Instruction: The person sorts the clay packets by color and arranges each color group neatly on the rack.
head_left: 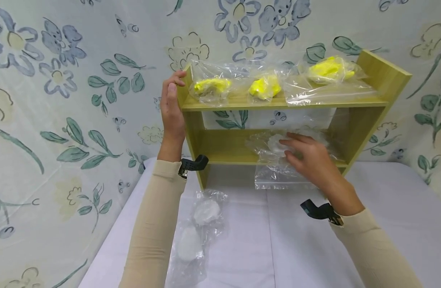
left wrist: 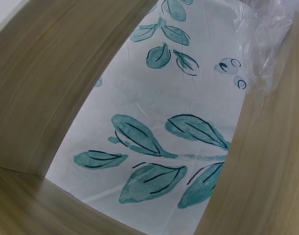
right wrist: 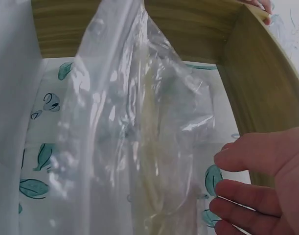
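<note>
Seen from the head camera: a small two-tier wooden shelf stood on a white-covered table against a floral-print backdrop. Left hand gripped the shelf's upper left corner, fingers curled over the top edge of the side panel. Right hand lay on a clear plastic bag holding a white item on the lower tier — fingers straight and slightly spread, pressing rather than pinching; the bag's open end hung over the front edge of that tier. Along the upper tier, three clear bags with bright yellow contents, side by side. On the table near the left forearm, two more clear bags with white items, lying flat, well apart from the shelf — not touched by either hand. Both forearms in beige sleeves.
</note>
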A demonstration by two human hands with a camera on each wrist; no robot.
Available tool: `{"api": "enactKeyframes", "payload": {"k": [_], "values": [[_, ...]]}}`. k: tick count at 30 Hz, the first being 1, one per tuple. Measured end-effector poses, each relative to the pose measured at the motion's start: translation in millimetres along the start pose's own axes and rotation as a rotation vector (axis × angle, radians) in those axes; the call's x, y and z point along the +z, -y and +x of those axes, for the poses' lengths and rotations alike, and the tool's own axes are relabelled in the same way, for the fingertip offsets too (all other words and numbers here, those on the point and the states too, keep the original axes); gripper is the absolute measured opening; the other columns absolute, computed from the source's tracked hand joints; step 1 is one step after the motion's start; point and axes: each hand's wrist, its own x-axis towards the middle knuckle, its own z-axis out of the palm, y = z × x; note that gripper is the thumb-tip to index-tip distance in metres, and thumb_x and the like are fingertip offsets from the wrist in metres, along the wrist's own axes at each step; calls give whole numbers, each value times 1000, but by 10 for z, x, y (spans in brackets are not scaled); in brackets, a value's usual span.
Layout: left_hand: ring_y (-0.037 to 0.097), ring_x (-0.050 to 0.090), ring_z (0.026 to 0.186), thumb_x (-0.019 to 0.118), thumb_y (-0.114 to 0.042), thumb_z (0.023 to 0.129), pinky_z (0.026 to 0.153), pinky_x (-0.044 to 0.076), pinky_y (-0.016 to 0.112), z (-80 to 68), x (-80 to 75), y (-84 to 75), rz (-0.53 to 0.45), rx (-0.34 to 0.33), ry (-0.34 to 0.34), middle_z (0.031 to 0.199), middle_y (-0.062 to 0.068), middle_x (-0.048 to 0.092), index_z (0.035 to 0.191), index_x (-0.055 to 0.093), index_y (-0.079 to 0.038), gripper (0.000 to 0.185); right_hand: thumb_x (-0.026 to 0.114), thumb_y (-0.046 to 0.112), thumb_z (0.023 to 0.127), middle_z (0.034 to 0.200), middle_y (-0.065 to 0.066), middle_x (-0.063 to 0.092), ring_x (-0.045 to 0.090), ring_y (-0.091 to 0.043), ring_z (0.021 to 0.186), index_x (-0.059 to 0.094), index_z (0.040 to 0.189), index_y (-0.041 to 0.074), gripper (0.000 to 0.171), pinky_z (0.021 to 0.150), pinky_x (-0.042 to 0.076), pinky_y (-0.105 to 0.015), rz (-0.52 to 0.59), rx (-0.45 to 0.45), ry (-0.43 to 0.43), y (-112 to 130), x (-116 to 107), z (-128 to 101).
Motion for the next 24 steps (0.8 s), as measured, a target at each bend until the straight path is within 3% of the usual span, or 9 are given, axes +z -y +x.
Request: {"api": "enactKeyframes", "payload": {"k": [15,22,24], "values": [[12,35,136,28,-15,98,114,22,24,46,11,-6,27,1,20,134,21,49,96,51,-13,22,77,-2,74,121,-12,65,61,-29,111,71,111,8,38,81,54,-43,77,-83,0,426,-29,-85],[15,36,136,28,-15,98,114,22,25,18,-24,-10,27,3,14,134,24,48,96,50,-16,23,76,-2,73,122,-10,65,62,-26,111,71,110,10,40,94,47,-22,165,-146,14,631,106,-89],[15,35,136,28,-15,98,114,22,25,11,-28,-5,27,-1,13,135,24,47,96,50,-17,23,76,-2,74,122,-9,65,62,-26,112,71,111,10,39,96,46,-21,196,-164,23,680,158,-94]]}}
